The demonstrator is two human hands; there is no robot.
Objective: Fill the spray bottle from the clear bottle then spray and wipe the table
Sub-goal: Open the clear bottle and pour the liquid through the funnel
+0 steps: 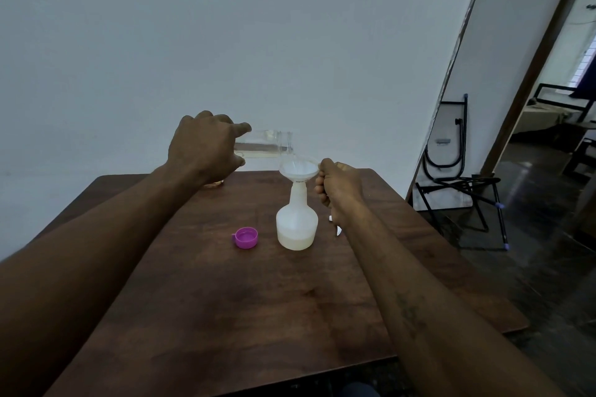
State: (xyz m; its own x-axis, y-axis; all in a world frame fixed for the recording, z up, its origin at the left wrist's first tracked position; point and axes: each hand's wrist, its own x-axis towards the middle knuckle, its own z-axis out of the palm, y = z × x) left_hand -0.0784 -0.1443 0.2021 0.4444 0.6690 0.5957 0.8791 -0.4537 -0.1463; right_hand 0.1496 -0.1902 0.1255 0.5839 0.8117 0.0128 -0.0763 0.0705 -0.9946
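**Filling step: liquid is poured through a funnel into the spray bottle**

The left grip [203,148] is wrapped round the base end of the clear bottle [267,145], which is held almost level above the worktop [258,300], its mouth over the funnel [298,169]. The bottle is thin, transparent plastic, and a shallow layer of liquid lies along its lower side. A purple cap [246,237], round and glossy, lies open side up on the dark wood-grain surface, just left of the spray bottle [296,222]. That bottle stands upright near mid-worktop. It is translucent white, with a narrow neck and a bulbous base, and is judged about a quarter full of pale liquid. The white conical funnel is seated in its neck. The right grip [338,185] is curled closed on the funnel's rim to steady it. A small white part [338,229] is partly hidden behind the right wrist and cannot be identified.

Judgement: the pour is under way. The next move calls for a slightly steeper tilt, with the funnel kept square so nothing spills.
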